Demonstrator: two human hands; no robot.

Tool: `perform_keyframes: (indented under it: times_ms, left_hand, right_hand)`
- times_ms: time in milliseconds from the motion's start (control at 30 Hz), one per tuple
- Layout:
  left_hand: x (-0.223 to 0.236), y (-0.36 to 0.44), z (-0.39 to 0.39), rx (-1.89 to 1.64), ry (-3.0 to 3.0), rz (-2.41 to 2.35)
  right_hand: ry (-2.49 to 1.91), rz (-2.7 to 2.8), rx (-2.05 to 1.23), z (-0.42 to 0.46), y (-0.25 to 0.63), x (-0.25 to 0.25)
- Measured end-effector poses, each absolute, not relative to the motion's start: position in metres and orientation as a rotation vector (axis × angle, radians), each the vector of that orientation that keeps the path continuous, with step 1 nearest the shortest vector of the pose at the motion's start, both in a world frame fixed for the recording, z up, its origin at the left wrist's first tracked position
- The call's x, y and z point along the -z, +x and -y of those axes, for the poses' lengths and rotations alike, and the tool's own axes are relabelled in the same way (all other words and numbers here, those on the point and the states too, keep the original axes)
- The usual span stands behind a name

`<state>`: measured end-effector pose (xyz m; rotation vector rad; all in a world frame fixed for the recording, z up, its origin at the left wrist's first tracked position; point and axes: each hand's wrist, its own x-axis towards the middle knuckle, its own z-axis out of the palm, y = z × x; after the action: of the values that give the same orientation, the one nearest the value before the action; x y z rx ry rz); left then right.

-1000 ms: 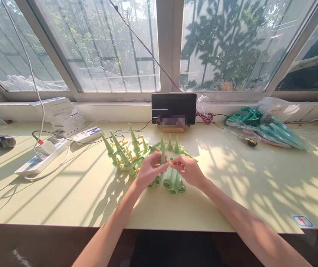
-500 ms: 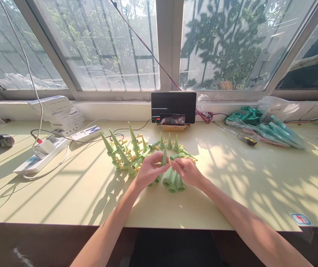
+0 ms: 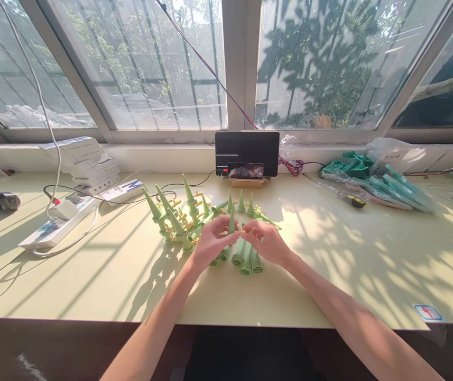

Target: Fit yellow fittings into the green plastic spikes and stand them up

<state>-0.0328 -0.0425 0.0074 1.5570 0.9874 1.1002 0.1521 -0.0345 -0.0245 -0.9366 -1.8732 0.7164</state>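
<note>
My left hand (image 3: pixel 213 239) is closed around a green plastic cone (image 3: pixel 231 221), which points upward between thumb and fingers. Close against its right side, my right hand (image 3: pixel 265 241) pinches a small yellow peg (image 3: pixel 241 231) at the cone's lower part; how far the peg sits in it is hidden by the fingers. Below the hands lie several green tubes (image 3: pixel 245 264), their hollow ends toward me. To the left stand several green spiked pieces (image 3: pixel 177 227) with yellow pegs sticking out sideways. Smaller green cones (image 3: pixel 241 202) stand upright behind my hands.
A dark tablet (image 3: pixel 246 145) with a phone (image 3: pixel 246 170) before it stands at the back. On the left are a power strip (image 3: pixel 39 236) and white boxes (image 3: pixel 85 161). Plastic bags with green pieces (image 3: pixel 393 188) and a yellow-black tool (image 3: pixel 356 201) lie right.
The held cone has shifted slightly left and down, with the left hand. My right fingers stay at its side, the yellow peg now showing more clearly between the hands.
</note>
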Motion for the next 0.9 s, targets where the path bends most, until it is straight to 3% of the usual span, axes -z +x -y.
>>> perform_keyframes:
  times_ms: [900]
  left_hand:
    - [-0.003, -0.032, 0.04, -1.144, 1.572, -0.902]
  right_hand:
    - [-0.973, 1.788, -1.031, 0.039, 0.141, 0.026]
